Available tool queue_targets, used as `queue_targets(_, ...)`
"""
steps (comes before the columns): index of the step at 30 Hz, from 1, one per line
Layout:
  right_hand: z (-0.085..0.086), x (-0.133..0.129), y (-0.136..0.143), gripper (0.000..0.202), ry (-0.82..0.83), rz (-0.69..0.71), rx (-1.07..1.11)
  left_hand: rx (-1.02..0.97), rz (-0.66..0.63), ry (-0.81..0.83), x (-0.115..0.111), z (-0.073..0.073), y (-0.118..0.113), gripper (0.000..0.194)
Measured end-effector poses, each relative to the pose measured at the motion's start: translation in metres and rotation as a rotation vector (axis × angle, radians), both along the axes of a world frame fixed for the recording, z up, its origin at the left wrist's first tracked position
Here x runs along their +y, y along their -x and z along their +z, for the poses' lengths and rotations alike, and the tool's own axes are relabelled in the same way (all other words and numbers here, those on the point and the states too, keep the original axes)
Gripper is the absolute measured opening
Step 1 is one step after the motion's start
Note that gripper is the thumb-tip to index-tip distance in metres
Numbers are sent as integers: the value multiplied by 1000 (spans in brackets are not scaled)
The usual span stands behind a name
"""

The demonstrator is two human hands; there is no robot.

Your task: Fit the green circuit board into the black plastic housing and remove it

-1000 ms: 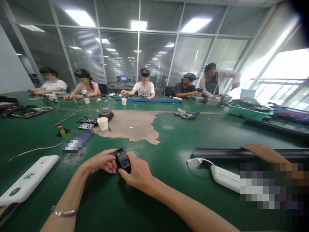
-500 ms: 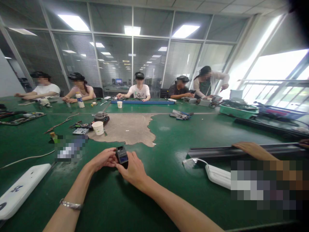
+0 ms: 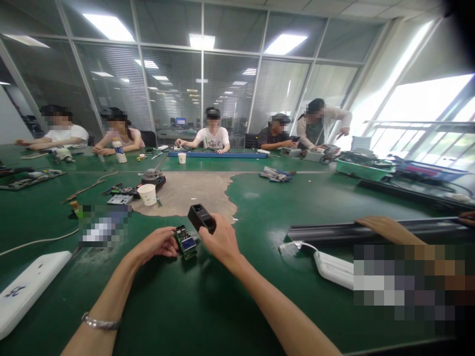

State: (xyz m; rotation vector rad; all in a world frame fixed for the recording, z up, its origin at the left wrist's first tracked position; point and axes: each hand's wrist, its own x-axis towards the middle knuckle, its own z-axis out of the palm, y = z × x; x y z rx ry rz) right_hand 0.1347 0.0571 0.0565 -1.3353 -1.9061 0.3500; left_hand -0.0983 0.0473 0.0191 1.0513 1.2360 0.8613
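Observation:
Between my thumb and fingers, my left hand (image 3: 161, 243) grips a small green circuit board (image 3: 186, 243) with a blue screen, by its left side. My right hand (image 3: 221, 241) holds a black plastic housing (image 3: 201, 217) with cut-out openings, tilted just up and right of the board. A gap separates the housing from the board. Both are over the near middle of the green table (image 3: 260, 277).
A paper cup (image 3: 147, 194) stands beside a drive and other parts (image 3: 120, 199) at left. White power strips lie left (image 3: 33, 291) and right (image 3: 334, 269). Another person's hand (image 3: 389, 229) rests on a long black bar (image 3: 326, 231). Several people sit across the table.
My right hand has lifted the black housing off the circuit board, up and to the right. The board, with its blue screen, now shows bare in my left hand.

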Motion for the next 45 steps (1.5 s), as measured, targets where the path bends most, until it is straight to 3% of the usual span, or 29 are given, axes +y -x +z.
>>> queue_targets(6,-17,15,-20,36,149,-123,-290,12,6,21,2,-4,3,63)
queue_targets(12,-24,15,-23,48,198,-109,-453,0,-9,24,1,-3,4,63)
queue_targets(18,-18,20,-33,55,226,-66,-495,-10,4,18,-1,-1,4,58)
queue_targets(22,-10,23,-38,46,257,-42,-523,-28,18,35,-2,-1,4,56)
queue_targets(27,-5,20,-31,30,143,-19,-383,-31,6,33,-1,-1,5,50)
queue_targets(32,1,-1,-10,51,-154,133,-62,-38,5,8,-3,-1,4,42)
queue_targets(37,4,-22,8,48,-137,221,-63,-44,-43,-14,-5,1,3,31)
queue_targets(45,0,-33,21,33,-154,243,-116,-25,-25,-35,-5,-2,7,42)
